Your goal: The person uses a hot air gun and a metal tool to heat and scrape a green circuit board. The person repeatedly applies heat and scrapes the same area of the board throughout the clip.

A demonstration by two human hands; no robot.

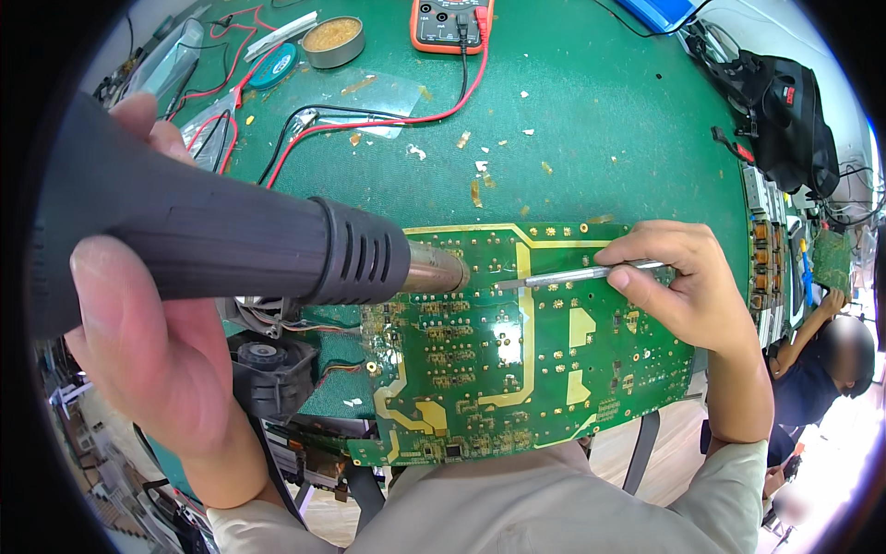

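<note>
My left hand [157,360] is wrapped round the thick handle of a black hot air gun [249,235]. Its metal nozzle [436,270] points at the upper left part of a large green circuit board [480,369], close over small parts there. Between thumb and fingers of my right hand [683,286] is a pair of slim silver tweezers [581,275]. They lie nearly level over the board, tips just right of the nozzle. Whether the tips touch a part is too small to tell. The board sits at the near edge of the green bench mat [600,120].
An orange multimeter [452,32] with red and black leads lies at the back. A round tin [333,42] stands left of it. Black fans [272,369] with wires sit left of the board. A black bag [789,120] and a co-worker [812,388] are at the right.
</note>
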